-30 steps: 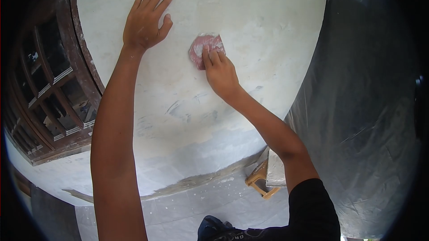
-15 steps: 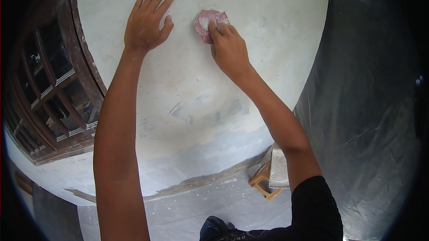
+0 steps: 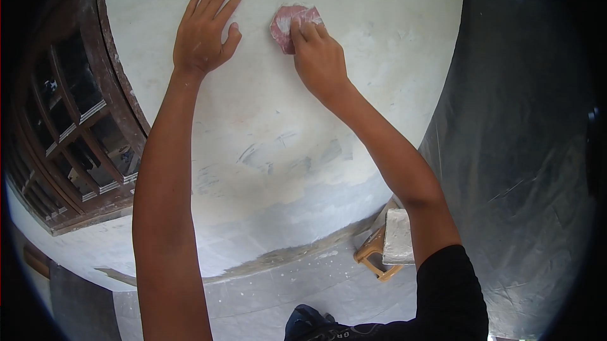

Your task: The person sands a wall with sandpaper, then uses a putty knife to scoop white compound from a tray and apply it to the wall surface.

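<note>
My left hand lies palm-down on the pale wall, fingers pointing up and slightly spread, thumb held out toward my right hand. My left arm runs nearly straight up to it, beside the dark wooden window. My right arm reaches up and inward from its black sleeve, bent at the elbow. The fingers of that hand are bent and closed on the pink pad, pressing it to the wall; I can't tell just how my thumb sits. The pad is whitened in places and lies to the right of my left hand, well apart from it and above the grey smears.

Compared with the first frame, my right hand and the pad are clearly higher on the wall; since the second, they have gone only slightly up and toward my left hand, which stays in place.
</note>
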Demonstrator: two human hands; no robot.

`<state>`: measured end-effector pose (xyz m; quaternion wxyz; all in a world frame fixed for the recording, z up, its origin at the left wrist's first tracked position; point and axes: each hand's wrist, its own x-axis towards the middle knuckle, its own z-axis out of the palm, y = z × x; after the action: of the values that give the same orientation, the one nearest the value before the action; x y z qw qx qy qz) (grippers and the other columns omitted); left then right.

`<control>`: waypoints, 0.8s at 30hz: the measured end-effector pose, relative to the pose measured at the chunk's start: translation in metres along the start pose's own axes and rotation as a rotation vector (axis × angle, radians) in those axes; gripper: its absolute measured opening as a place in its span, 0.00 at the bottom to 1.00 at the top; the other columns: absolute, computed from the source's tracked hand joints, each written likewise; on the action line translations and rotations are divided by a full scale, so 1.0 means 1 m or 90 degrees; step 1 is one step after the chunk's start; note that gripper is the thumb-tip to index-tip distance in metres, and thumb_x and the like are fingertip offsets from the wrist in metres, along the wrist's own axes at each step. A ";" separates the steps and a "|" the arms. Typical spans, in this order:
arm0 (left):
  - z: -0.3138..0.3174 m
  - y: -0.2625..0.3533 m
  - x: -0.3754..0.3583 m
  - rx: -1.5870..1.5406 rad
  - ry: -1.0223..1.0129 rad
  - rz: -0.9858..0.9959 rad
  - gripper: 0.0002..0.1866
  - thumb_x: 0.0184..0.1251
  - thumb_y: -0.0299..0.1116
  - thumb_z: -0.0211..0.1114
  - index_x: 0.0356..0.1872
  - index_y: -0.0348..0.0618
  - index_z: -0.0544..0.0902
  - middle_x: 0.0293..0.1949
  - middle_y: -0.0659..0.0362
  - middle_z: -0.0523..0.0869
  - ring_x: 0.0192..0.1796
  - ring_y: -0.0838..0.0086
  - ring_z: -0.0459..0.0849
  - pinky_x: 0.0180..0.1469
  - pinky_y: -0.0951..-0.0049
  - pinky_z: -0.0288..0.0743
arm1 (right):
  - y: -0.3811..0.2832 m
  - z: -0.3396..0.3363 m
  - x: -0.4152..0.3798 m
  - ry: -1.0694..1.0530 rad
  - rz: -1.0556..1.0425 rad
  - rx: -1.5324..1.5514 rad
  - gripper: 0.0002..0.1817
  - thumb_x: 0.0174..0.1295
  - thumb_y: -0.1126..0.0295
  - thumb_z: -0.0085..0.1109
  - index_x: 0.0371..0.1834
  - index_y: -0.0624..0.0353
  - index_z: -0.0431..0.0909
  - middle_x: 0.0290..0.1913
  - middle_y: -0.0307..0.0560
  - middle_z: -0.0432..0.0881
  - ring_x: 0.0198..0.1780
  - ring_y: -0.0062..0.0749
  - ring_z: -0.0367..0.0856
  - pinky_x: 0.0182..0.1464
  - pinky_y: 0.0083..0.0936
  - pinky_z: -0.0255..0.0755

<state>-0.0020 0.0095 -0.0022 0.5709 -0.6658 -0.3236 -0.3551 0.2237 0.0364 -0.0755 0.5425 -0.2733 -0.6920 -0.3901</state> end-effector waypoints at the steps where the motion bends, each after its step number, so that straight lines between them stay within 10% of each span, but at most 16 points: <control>1: 0.000 0.000 -0.001 0.002 0.001 -0.001 0.33 0.61 0.31 0.55 0.72 0.53 0.74 0.77 0.62 0.68 0.79 0.67 0.63 0.80 0.56 0.55 | 0.000 0.007 -0.009 -0.006 -0.038 -0.020 0.21 0.52 0.81 0.60 0.52 0.72 0.80 0.36 0.46 0.77 0.41 0.35 0.79 0.34 0.29 0.79; 24: 0.001 -0.001 -0.001 0.013 0.007 0.006 0.32 0.61 0.33 0.57 0.71 0.55 0.75 0.76 0.63 0.69 0.78 0.68 0.64 0.79 0.57 0.57 | -0.032 -0.022 -0.072 -0.128 -0.008 0.074 0.21 0.51 0.81 0.61 0.52 0.73 0.80 0.37 0.47 0.77 0.39 0.35 0.80 0.30 0.29 0.79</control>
<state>-0.0028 0.0110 -0.0027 0.5812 -0.6592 -0.3213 -0.3526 0.2286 0.0033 -0.1503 0.4829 -0.2749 -0.7659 -0.3235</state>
